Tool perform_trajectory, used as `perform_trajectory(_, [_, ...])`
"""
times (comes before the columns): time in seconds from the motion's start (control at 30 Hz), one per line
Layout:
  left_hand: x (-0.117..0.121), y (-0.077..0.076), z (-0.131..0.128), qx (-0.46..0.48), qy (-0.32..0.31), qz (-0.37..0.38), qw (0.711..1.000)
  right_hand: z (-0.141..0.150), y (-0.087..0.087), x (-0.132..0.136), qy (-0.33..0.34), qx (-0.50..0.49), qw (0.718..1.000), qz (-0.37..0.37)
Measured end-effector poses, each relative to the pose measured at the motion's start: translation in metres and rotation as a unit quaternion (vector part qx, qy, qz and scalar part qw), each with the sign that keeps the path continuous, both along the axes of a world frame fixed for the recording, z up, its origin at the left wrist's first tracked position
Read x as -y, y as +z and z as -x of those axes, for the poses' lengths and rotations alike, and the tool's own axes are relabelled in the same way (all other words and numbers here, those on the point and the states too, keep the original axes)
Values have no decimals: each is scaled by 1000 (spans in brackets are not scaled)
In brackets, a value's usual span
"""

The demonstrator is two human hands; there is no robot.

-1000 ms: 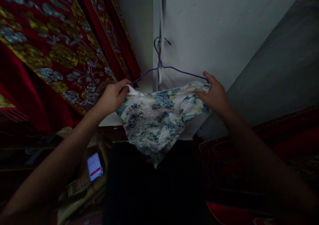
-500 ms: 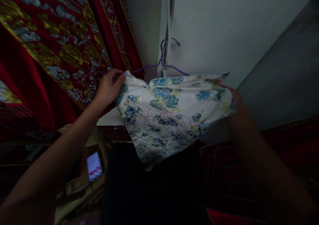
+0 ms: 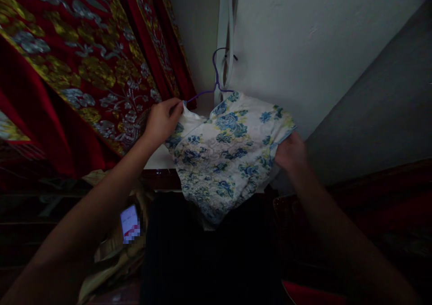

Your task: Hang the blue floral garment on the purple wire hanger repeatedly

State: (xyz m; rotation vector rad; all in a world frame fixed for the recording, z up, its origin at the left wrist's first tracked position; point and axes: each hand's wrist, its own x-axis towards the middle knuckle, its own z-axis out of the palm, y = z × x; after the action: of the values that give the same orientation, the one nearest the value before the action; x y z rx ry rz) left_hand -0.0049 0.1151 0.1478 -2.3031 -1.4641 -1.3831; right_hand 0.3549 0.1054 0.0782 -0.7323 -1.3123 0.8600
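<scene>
A white short-sleeved top (image 3: 216, 154) with blue and yellow-green flowers hangs in front of me on a purple hanger (image 3: 218, 78). The hanger's hook and left arm show. Most of its right arm is hidden under the cloth. My left hand (image 3: 164, 119) pinches the top's left shoulder edge, close to the hanger's left arm. At the right sleeve opening is my right hand (image 3: 292, 152), with its fingers hidden inside or behind the sleeve. I cannot tell whether they grip anything. The hem hangs in a point over my dark clothing.
A red cloth (image 3: 101, 66) with gold and silver embroidery hangs at the left. A white strap or cable (image 3: 230, 35) runs down the pale wall (image 3: 286, 39) by the hook. A lit phone (image 3: 130, 223) lies low at the left, and red items lie at the lower right.
The right side of the top, earlier pulled out flat, now drapes over the hanger's right arm. My right hand moved from the upper edge to the sleeve opening. My left hand keeps its pinch.
</scene>
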Motion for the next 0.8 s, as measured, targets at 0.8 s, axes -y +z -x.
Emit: perform_trajectory(0.8, [79,1,-71,128,-293,177,931,103,-18,61,15,401,883,-243])
